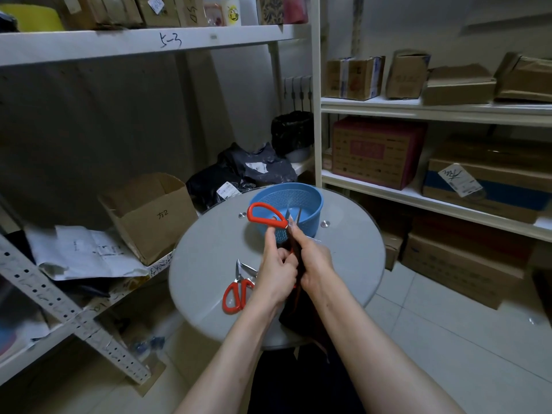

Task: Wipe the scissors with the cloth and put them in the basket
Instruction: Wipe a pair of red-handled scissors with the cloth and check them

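Dim, cool indoor light, wide-angle bending at edges, slight motion blur, soft shadows

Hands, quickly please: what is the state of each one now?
Left hand: holds the red scissors.
Right hand: grips the dark cloth against the scissors.

- Ahead of you: a round grey desk [203, 264] on pale floor tiles [448, 339].
- To your left: a white metal rack [119, 43] holding an open cardboard box [152, 216].
- To your right: white shelving [418, 110] stacked with closed boxes [379, 153], against a plain wall [388, 25].
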